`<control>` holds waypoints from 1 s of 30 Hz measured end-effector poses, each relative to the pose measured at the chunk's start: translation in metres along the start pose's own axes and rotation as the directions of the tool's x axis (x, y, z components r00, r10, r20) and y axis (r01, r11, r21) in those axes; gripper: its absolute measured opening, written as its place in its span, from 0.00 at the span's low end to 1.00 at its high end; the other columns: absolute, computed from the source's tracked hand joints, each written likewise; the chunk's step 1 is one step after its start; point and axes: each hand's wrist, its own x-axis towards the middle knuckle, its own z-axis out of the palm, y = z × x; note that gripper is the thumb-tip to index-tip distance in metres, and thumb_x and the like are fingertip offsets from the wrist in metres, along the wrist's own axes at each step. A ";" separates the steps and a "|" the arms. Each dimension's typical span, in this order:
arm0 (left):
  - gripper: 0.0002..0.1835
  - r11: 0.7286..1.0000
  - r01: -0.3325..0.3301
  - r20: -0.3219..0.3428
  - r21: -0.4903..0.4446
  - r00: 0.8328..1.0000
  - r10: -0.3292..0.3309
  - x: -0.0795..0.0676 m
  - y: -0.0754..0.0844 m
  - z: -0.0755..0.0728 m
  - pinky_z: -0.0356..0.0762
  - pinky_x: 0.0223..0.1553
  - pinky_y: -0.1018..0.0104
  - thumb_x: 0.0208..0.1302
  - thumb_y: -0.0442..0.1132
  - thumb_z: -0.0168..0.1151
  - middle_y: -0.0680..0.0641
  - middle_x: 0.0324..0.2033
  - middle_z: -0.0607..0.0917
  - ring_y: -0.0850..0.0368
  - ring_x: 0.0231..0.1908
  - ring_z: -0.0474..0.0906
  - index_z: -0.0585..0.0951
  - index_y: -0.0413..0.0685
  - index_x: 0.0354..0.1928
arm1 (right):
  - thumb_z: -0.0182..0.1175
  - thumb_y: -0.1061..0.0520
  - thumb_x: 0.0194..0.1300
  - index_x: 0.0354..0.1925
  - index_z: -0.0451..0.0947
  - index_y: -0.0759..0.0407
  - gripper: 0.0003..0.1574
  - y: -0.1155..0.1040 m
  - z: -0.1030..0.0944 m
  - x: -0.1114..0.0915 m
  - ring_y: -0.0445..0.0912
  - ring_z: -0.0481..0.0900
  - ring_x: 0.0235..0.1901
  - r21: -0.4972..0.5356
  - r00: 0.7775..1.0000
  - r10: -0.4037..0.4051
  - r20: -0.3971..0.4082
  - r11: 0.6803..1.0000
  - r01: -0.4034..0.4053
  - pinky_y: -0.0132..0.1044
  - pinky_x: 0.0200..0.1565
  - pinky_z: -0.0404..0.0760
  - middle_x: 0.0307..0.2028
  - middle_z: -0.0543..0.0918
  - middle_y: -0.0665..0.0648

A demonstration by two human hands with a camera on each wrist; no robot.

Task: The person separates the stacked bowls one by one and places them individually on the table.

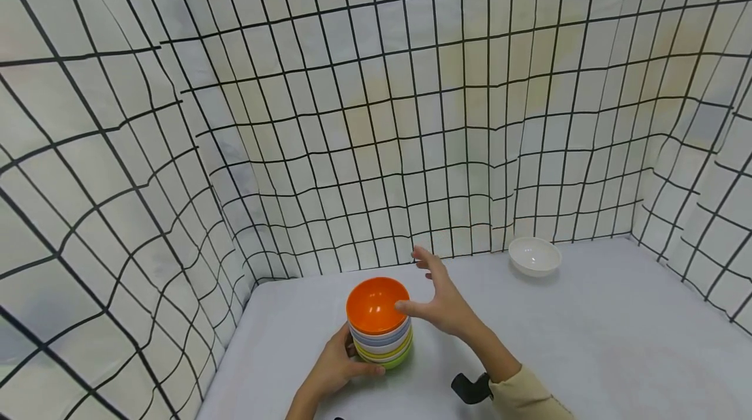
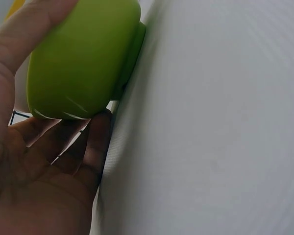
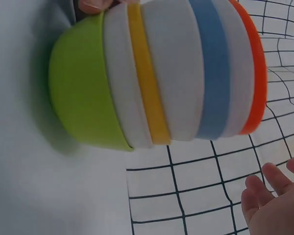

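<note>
A stack of nested bowls (image 1: 382, 343) stands upright on the white table, an orange bowl (image 1: 376, 306) on top. Below it come white, blue and yellow bowls, with a green bowl (image 3: 81, 88) lowest. My left hand (image 1: 335, 364) holds the stack low on its left side. In the left wrist view its thumb lies along the green bowl (image 2: 83, 58), fingers around the other side. My right hand (image 1: 443, 306) is spread beside the top of the stack, holding nothing. Its thumb overlaps the orange rim in the head view; in the right wrist view the fingers are apart from the bowls.
A single white bowl (image 1: 534, 258) sits at the back right of the table (image 1: 587, 341), near the wall. White cloth walls with a black grid (image 1: 376, 145) rise behind and at both sides. A black device (image 1: 470, 388) is at my right wrist, by the beige sleeve (image 1: 529, 397).
</note>
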 end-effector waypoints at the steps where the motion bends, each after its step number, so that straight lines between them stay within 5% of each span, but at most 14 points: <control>1: 0.52 1.000 -0.003 0.000 -0.002 1.000 0.003 0.000 0.000 0.000 0.77 0.67 0.44 0.44 0.46 0.86 0.47 0.64 0.81 0.48 0.62 0.79 0.68 0.53 0.72 | 0.77 0.42 0.55 0.81 0.48 0.45 0.67 0.000 0.004 -0.001 0.54 0.60 0.74 0.002 1.000 0.006 0.023 1.000 -0.006 0.62 0.74 0.65 0.77 0.60 0.53; 14: 0.53 1.000 0.002 0.019 0.000 1.000 -0.002 0.001 -0.002 0.000 0.77 0.67 0.45 0.44 0.49 0.86 0.47 0.65 0.79 0.48 0.62 0.79 0.66 0.55 0.73 | 0.78 0.39 0.54 0.81 0.46 0.50 0.70 0.011 0.043 -0.009 0.56 0.69 0.69 0.051 0.985 0.047 0.165 0.997 -0.056 0.61 0.67 0.78 0.74 0.63 0.58; 30: 0.54 1.000 0.000 0.015 0.022 1.000 -0.001 0.001 -0.002 0.000 0.76 0.68 0.43 0.44 0.49 0.85 0.47 0.65 0.79 0.47 0.63 0.78 0.65 0.55 0.74 | 0.79 0.41 0.53 0.80 0.45 0.55 0.72 0.011 0.048 -0.009 0.56 0.73 0.66 0.137 0.983 0.081 0.163 0.985 -0.104 0.58 0.64 0.81 0.71 0.67 0.61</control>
